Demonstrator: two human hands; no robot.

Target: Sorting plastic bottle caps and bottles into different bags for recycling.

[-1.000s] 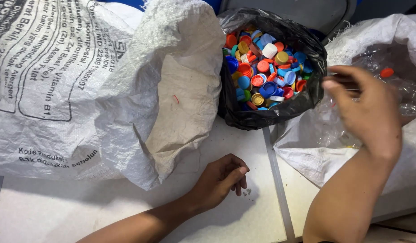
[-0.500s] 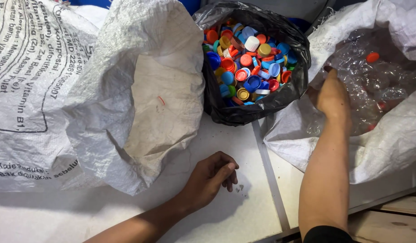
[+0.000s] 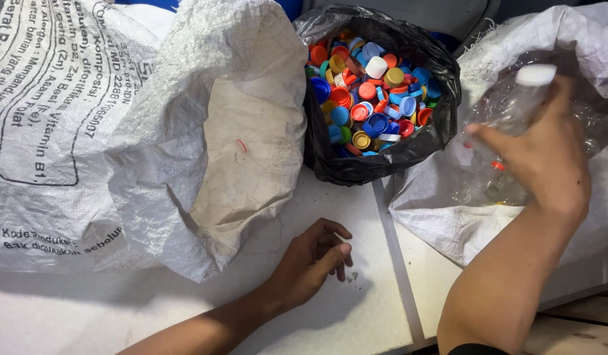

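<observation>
Your left hand point(image 3: 310, 260) rests loosely curled and empty on the white table point(image 3: 356, 315). Farther off, your right hand point(image 3: 547, 154) grips a clear bottle point(image 3: 507, 105) over the right-hand sack point(image 3: 580, 39), its white-capped end pointing up and away, just right of the black bag of caps point(image 3: 382, 161).
</observation>
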